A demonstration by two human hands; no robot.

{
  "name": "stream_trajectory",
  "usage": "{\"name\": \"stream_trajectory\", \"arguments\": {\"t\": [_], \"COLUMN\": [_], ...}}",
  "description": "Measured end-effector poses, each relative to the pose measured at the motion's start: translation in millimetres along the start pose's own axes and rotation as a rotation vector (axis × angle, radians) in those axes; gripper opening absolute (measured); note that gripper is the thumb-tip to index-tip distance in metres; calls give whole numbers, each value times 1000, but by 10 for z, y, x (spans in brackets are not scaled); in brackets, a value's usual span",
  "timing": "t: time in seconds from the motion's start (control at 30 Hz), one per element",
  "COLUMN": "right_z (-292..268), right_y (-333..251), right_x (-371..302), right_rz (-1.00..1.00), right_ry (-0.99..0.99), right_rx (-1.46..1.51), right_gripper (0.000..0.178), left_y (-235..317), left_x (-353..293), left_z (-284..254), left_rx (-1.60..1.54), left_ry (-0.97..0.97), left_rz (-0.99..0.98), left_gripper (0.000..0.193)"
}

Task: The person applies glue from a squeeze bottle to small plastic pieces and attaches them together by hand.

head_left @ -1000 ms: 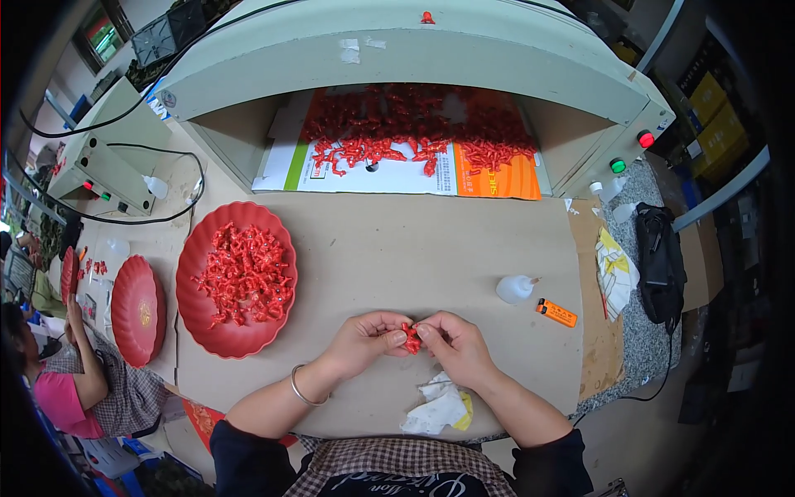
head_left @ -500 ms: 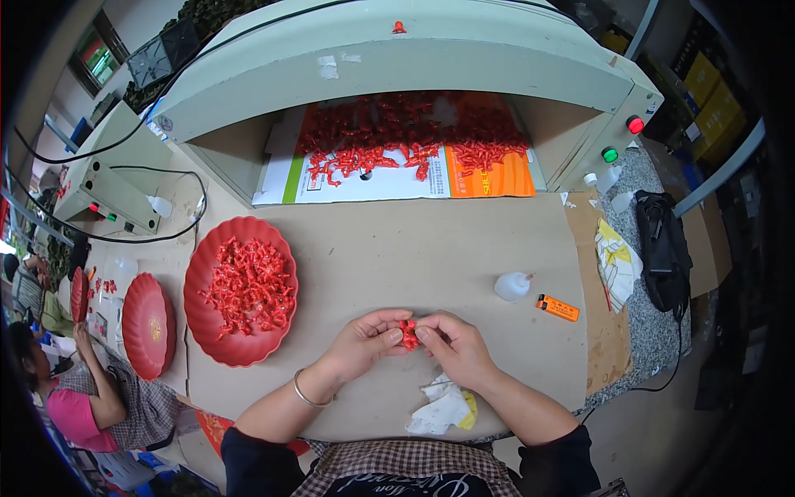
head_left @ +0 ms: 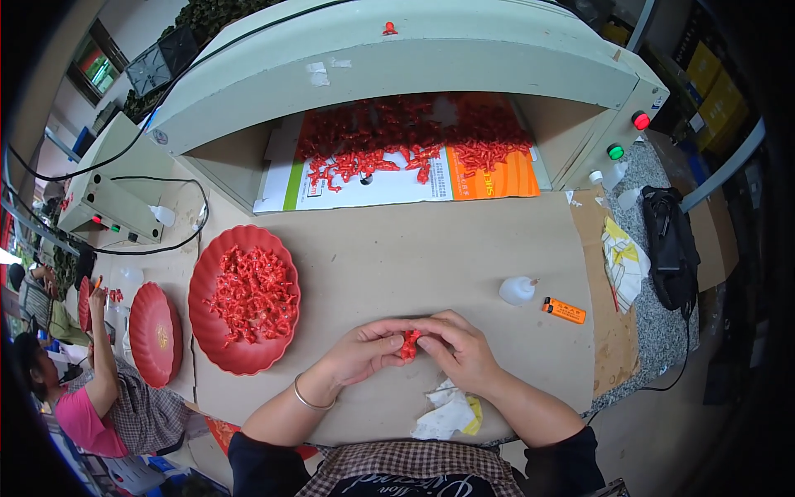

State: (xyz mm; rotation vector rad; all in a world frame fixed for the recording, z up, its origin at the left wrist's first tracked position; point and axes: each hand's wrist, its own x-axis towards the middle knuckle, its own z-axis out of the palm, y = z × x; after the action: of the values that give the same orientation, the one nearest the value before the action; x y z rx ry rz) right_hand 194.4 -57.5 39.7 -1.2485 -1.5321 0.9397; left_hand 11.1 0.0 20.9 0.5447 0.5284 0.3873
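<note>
Low centre: left hand [head_left: 358, 354] and right hand [head_left: 460, 352] both pinch the small red piece [head_left: 408, 344], upright between fingertips.

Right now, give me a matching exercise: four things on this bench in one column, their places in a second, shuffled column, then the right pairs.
Things:
1. small red plastic piece
2. round red scalloped plate
3. orange lighter
4. crumpled white and yellow paper

Places:
A. at the near table edge, under the right wrist
B. pinched between both hands
C. left of the hands, heaped with red pieces
D. right of the hands, beside a small white squeeze bottle

Pairs: 1-B, 2-C, 3-D, 4-A
</note>
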Motion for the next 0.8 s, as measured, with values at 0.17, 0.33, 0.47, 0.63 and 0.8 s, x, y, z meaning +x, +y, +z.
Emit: {"name": "stream_trajectory", "arguments": {"t": [0.17,0.33,0.47,0.63,0.8], "right_z": [-30,7,29,55,44], "right_y": [18,3,15,-28,-24], "right_x": [-13,-46,-71,-76,-87], "right_rz": [27,9,1,71,29], "right_ry": [16,56,53,106,115], "right_rx": [-34,5,24,60,-44], "right_gripper": [15,15,13,12,10], "left_y": [-23,-85,-105,-109,-107], "left_x": [-6,7,-3,-13,-18], "left_z": [50,39,32,41,50], "left_rx": [-35,77,217,297,322], "left_ry": [79,68,106,104,118], "left_rz": [61,199,278,322,338], "left_gripper": [28,24,23,22,19]}}
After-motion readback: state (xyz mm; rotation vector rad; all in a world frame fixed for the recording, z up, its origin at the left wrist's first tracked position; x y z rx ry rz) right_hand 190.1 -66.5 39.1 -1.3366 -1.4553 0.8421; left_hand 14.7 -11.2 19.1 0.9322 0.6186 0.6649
